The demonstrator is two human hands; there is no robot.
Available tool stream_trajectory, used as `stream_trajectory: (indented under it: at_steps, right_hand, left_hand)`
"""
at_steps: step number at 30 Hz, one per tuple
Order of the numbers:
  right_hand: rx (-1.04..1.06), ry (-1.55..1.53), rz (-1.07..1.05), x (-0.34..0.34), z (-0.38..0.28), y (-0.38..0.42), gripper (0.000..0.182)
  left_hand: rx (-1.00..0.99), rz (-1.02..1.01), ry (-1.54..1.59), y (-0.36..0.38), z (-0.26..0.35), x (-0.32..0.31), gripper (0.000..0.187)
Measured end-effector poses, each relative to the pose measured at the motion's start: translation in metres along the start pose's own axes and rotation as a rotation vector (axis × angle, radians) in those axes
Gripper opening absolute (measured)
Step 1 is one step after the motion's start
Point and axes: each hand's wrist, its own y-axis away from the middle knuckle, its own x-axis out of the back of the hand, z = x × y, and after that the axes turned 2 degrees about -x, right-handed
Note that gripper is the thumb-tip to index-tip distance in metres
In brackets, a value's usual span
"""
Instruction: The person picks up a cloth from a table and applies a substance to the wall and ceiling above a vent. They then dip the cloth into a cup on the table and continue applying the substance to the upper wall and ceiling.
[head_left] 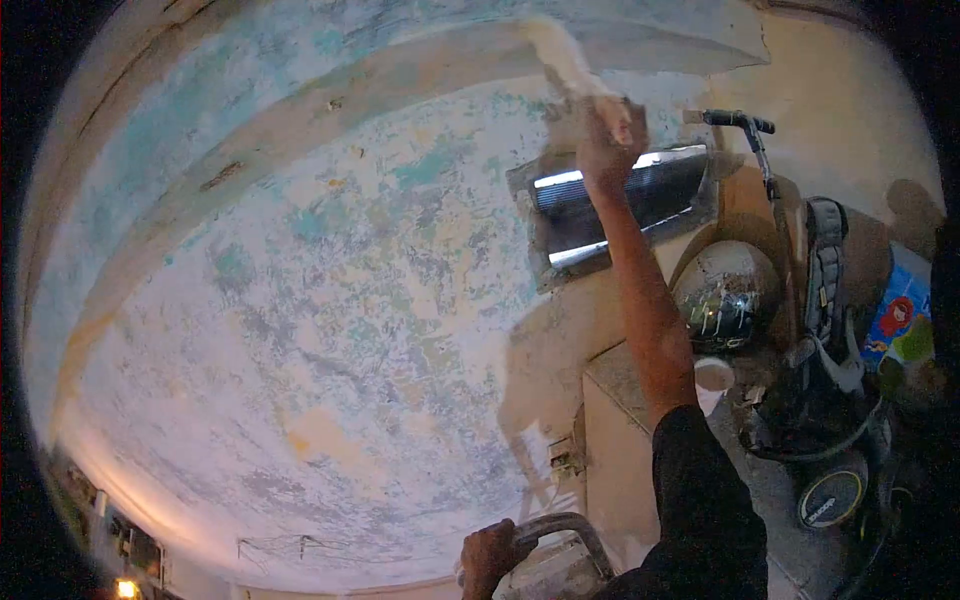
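Across most of the view spreads a patchy wall (pixel 330 300), its blue-green paint scraped down to pale plaster, with a bare buff band (pixel 300 110) curving over the upper part. Set into the wall at right is a louvred vent opening (pixel 620 205), lit in thin bright strips. Below and right of it runs a ledge (pixel 610 380) crowded with things: a glossy helmet (pixel 725 295), a dark strapped bag (pixel 825 300) beside it, and a small white cup (pixel 713 373) just in front of the helmet. Near the bottom edge sits the curved metal rail (pixel 570 525) of what looks like a ladder. The person's right hand (pixel 605 135), arm raised in a dark sleeve, is closed around a scraping tool (pixel 560 60), whose pale blade is pressed flat against the wall just above the vent. The left hand (pixel 490 560) is clamped on the rail, fingers curled over it.
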Motion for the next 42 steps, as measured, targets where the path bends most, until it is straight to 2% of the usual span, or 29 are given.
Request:
stream_trajectory:
  at_steps: [1, 4, 5, 9, 12, 14, 18, 20, 24, 26, 27, 29, 31, 34, 37, 41, 42]
  right_hand:
    - [-0.004, -0.006, 0.001, 0.0, 0.0, 0.0, 0.016]
    - [-0.065, 0.107, 0.179, 0.003, -0.005, 0.0, 0.02]
    - [-0.125, 0.179, 0.164, 0.002, -0.005, 0.003, 0.023]
    - [-0.078, 0.122, 0.219, -0.03, 0.008, 0.028, 0.03]
    - [-0.28, -0.005, 0.261, -0.065, -0.001, 0.052, 0.022]
    - [-0.183, 0.006, 0.082, -0.07, -0.038, 0.052, 0.02]
    - [-0.129, -0.155, 0.089, -0.074, -0.072, 0.069, 0.031]
    - [-0.125, -0.268, -0.226, -0.068, -0.076, 0.069, 0.03]
    - [-0.082, -0.363, -0.251, -0.058, -0.048, 0.071, 0.028]
    - [-0.072, -0.49, -0.171, -0.047, -0.03, 0.059, 0.024]
    - [-0.301, -0.613, -0.09, -0.041, -0.023, 0.055, 0.021]
    - [-0.537, -0.73, -0.005, -0.029, -0.007, 0.043, 0.019]
    - [-0.171, -0.156, 0.016, -0.021, 0.007, 0.025, 0.015]
    - [-0.264, -0.086, 0.132, -0.015, 0.009, 0.02, 0.014]
    - [-0.256, -0.163, 0.249, -0.023, 0.019, 0.023, 0.019]
    - [-0.235, -0.113, 0.203, -0.042, -0.007, 0.034, 0.018]
    - [-0.153, -0.081, 0.201, -0.049, -0.017, 0.039, 0.018]
  left_hand:
    - [0.005, 0.0, 0.008, -0.001, -0.003, -0.004, 0.042]
    - [0.011, 0.02, 0.0, -0.001, -0.004, -0.009, 0.043]
    - [0.008, 0.033, -0.016, -0.001, -0.004, -0.009, 0.043]
    - [0.055, -0.051, -0.007, -0.004, -0.001, -0.004, 0.045]
    - [0.057, -0.075, -0.04, -0.007, -0.003, -0.007, 0.045]
    - [0.056, -0.033, -0.003, -0.004, -0.006, -0.012, 0.047]
    - [0.08, -0.07, -0.014, -0.005, -0.004, -0.008, 0.046]
    - [0.082, -0.127, -0.032, -0.007, -0.004, -0.006, 0.046]
    - [0.078, -0.067, -0.035, -0.004, -0.001, -0.007, 0.046]
    - [0.082, -0.095, -0.06, -0.006, 0.0, -0.007, 0.046]
    - [0.082, -0.096, -0.061, -0.006, 0.0, -0.006, 0.046]
    - [0.086, -0.101, -0.06, -0.006, 0.001, -0.005, 0.045]
    - [0.062, -0.104, -0.05, -0.006, 0.0, -0.003, 0.045]
    - [0.058, -0.093, -0.028, -0.006, 0.001, -0.003, 0.045]
    - [0.072, -0.084, -0.033, -0.006, -0.002, -0.007, 0.044]
    - [0.075, -0.065, 0.006, -0.004, 0.001, -0.003, 0.042]
    - [0.075, -0.067, 0.005, -0.005, 0.003, -0.002, 0.042]
